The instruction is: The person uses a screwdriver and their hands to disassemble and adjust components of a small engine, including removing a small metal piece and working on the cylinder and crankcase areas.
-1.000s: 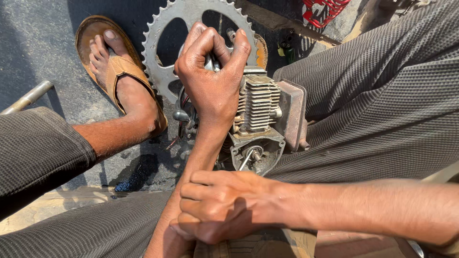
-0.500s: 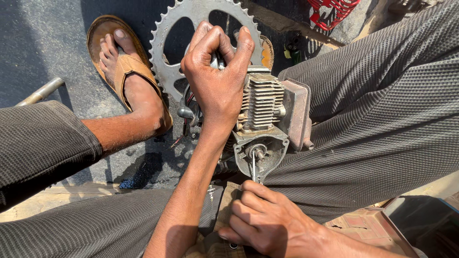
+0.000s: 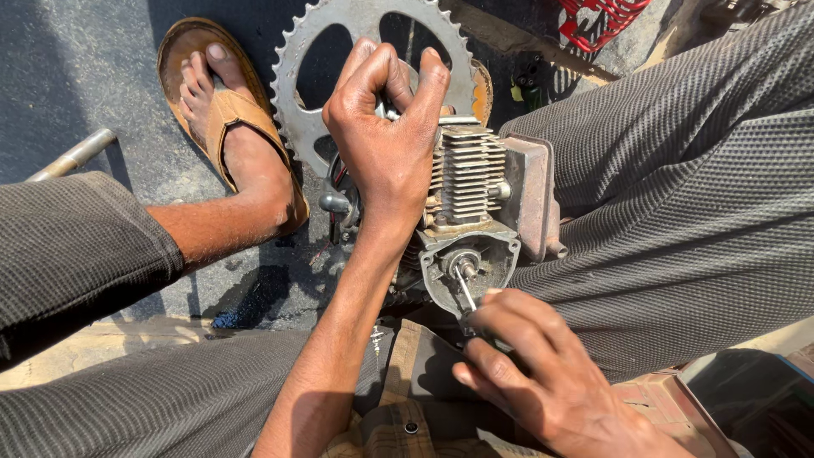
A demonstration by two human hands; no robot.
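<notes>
Single head-worn view, looking steeply down from close above, small engine (image 3: 475,212) mid-frame between the knees

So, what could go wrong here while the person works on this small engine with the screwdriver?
1. The screwdriver shaft is thin and meets the engine at an angle; it could slip toward the left hand or wrist.
2. The left hand grips right beside the toothed sprocket; a jerk could scrape the fingers.
3. The foot in an open sandal lies close under the engine.
</notes>
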